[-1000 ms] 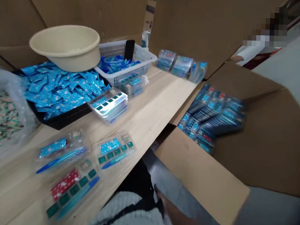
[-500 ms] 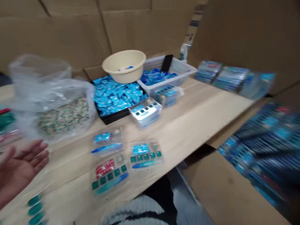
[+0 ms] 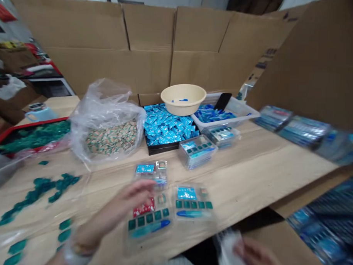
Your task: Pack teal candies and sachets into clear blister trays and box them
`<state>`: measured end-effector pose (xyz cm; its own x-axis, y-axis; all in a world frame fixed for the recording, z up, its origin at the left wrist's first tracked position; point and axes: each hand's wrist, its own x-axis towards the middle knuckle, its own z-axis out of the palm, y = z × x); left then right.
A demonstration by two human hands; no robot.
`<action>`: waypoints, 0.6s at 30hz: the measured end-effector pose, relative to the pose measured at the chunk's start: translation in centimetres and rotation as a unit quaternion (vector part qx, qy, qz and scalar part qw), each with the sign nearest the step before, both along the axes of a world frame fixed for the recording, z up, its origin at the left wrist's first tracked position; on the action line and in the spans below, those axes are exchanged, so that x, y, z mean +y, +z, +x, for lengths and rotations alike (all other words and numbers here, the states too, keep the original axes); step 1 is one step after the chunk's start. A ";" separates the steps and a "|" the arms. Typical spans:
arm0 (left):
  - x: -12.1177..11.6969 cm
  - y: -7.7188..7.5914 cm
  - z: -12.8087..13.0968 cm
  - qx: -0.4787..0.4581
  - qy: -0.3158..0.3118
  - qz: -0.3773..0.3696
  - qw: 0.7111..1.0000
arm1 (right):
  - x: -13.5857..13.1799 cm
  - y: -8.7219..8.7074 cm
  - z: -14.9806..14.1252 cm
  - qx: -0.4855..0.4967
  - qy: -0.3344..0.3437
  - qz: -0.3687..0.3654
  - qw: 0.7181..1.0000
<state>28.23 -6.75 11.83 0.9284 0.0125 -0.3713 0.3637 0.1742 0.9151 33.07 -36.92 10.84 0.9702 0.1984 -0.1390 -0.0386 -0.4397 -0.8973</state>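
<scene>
My left hand (image 3: 135,198), blurred, hovers with its fingers loosely stretched over a clear plastic tray (image 3: 145,228) and appears to hold nothing. That tray has a red packet, a row of green squares and a blue pen in its compartments. To its right lies a similar tray (image 3: 196,222) with a blue packet, and behind it a third tray (image 3: 161,171). At the table's front edge my right hand (image 3: 256,256), smeared and partly cut off, grips a whitish translucent plastic piece (image 3: 230,246) whose exact kind I cannot make out.
Behind stand a bag of small beige-green pieces (image 3: 112,140), a black box of blue packets (image 3: 164,147), a cream basin (image 3: 183,109), a bin of blue pens (image 3: 246,113) and stacked filled trays (image 3: 197,152). Green pieces (image 3: 41,189) lie left. A cardboard box (image 3: 277,244) is at right.
The view has swung left and up. My left hand has moved rightward from the table's left side to over the trays. My right hand has come into view with the whitish plastic piece.
</scene>
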 end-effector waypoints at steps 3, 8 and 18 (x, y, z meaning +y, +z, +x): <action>-7.7 0.2 3.4 -0.039 -0.180 -0.128 0.974 | 3.3 0.8 3.0 -0.074 -0.007 0.058 0.996; -10.5 -0.3 8.2 -0.079 0.065 -0.135 0.986 | 9.4 0.9 5.4 -0.351 0.157 0.036 0.922; -11.0 1.5 12.4 -0.042 -0.124 -0.155 0.979 | 4.5 1.6 10.9 -0.336 0.201 -0.003 0.920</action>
<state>40.66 -17.77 13.30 0.9160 -0.3188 -0.2435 0.3553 0.3634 0.8612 43.96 -32.40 12.40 0.6865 0.5608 0.4628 0.6904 -0.3032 -0.6568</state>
